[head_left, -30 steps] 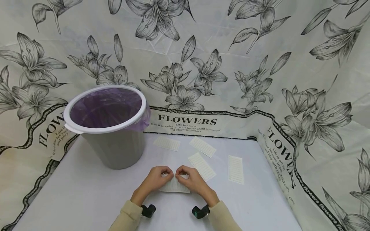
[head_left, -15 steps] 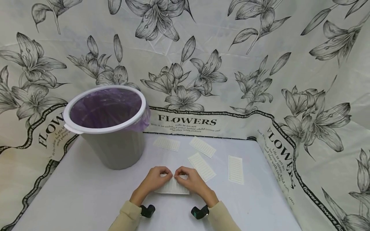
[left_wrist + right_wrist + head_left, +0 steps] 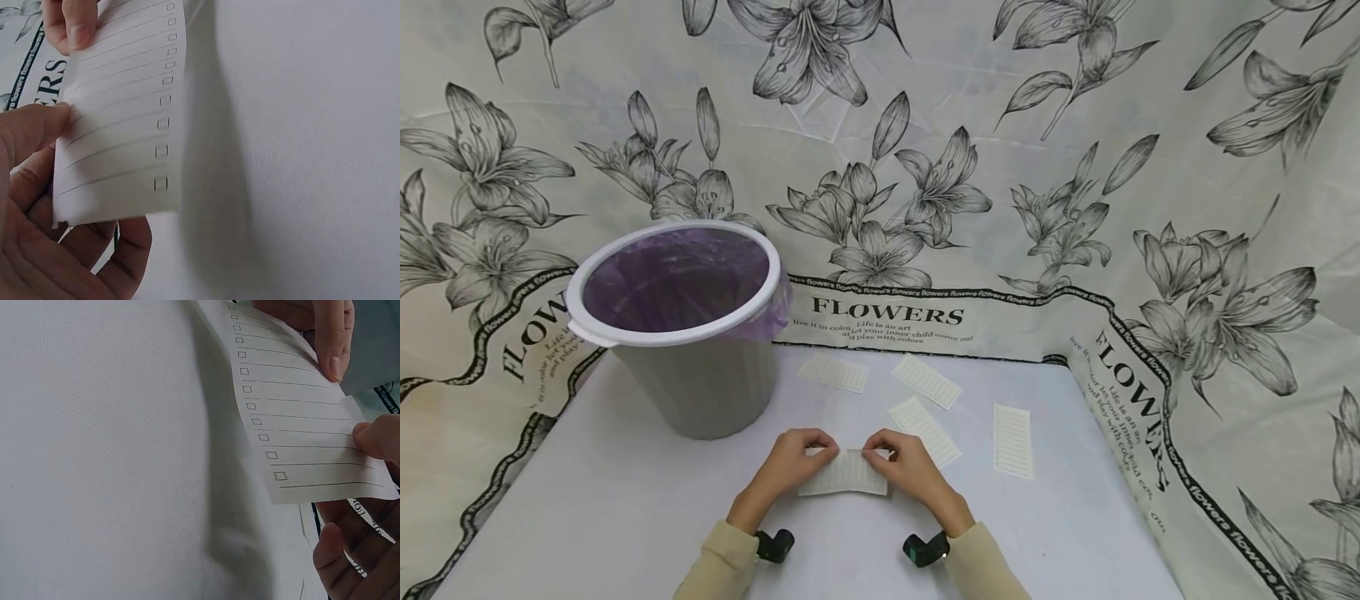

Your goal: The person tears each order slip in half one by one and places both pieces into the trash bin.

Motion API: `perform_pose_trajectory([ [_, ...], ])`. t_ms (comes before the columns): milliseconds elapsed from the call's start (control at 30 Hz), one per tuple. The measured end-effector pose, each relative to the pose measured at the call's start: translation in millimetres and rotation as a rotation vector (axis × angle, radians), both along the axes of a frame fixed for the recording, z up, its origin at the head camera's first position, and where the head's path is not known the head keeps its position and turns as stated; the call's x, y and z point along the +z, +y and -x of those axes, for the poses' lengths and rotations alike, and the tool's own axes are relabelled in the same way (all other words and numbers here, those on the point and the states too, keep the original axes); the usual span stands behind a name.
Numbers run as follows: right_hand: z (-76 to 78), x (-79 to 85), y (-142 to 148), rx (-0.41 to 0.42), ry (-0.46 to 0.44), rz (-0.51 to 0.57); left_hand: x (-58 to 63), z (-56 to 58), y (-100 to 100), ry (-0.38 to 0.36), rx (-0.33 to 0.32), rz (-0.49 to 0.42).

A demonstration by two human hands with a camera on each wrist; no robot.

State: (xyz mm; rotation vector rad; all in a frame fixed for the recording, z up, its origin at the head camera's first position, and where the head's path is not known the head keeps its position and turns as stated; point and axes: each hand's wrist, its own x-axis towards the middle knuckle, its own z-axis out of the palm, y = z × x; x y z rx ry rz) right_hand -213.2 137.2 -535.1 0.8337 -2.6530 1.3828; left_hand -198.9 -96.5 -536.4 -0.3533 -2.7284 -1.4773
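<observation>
Both hands hold one small sheet of lined checklist paper by its far long edge, in front of the person. Near one end, the left hand pinches it between thumb and fingers. Toward the other end, the right hand pinches it the same way. Printed lines and a row of small checkboxes show on the paper in the left wrist view. Its near edge hangs above the tablecloth and casts a shadow. In the right wrist view, the far edge of the paper has a small step between the hands.
Several similar sheets lie flat beyond the hands, among them a tilted sheet and an upright-set sheet. A grey trash bin with a purple liner stands at left. Flower-printed cloth encloses the white table.
The fingertips, close together at the middle of the paper's far edge before, have moved apart toward its ends. More of the paper now shows between the hands.
</observation>
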Motion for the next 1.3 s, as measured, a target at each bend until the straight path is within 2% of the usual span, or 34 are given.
perform_pose_trajectory([
  [700, 0.4, -1.0, 2.6, 0.018, 0.021, 0.008, 2.0, -1.5, 0.2, 0.002, 0.029, 0.005],
  [900, -1.0, 2.5, 1.0, 0.01, 0.006, 0.013, 2.4, -1.8, 0.3, -0.013, 0.049, 0.006],
  [1300, -0.6, -0.2, 0.3, 0.001, -0.027, 0.023, 3.7, -2.9, -3.3, -0.001, 0.038, 0.008],
])
